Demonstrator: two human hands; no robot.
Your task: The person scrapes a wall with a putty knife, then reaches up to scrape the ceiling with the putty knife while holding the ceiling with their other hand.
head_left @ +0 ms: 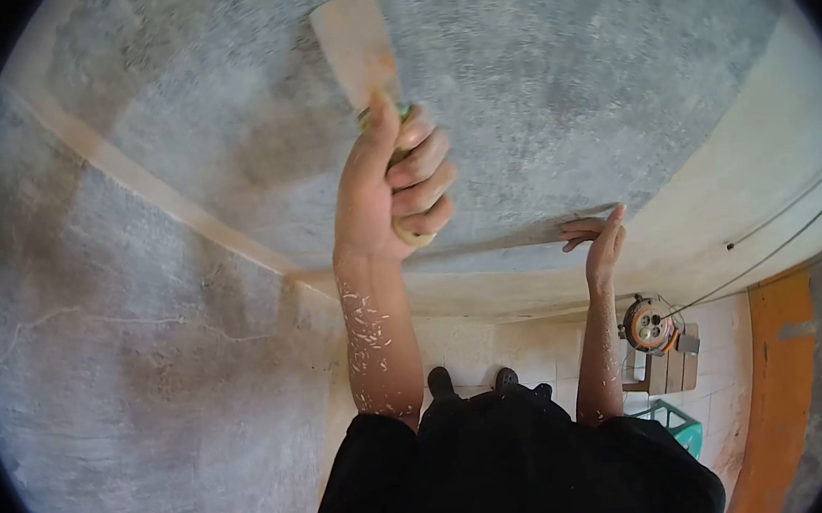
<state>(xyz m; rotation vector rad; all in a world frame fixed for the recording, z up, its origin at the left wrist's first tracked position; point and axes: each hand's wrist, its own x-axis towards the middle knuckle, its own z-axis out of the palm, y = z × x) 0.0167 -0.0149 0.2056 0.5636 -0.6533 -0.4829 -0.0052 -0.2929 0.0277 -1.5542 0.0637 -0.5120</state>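
Observation:
Raised in front of the grey wall (552, 78), my left hand (395, 180) is closed around the handle of a paint scraper (353, 42). The wide, flat blade points up and lies close over the wall surface, with rusty stains near its base. My thumb presses along the base of the blade. Lower and to the right, my right hand (603, 240) has its fingers stretched out at the wall's lower grey border, holding nothing. Pale flakes are scattered over both forearms.
A pale corner strip (167, 209) divides this wall from another grey wall (138, 378) on the left. At lower right, an orange cable reel (650, 324) sits on a wooden stool (670, 372) near a green plastic stool (682, 425). Dark cables (763, 253) run rightward.

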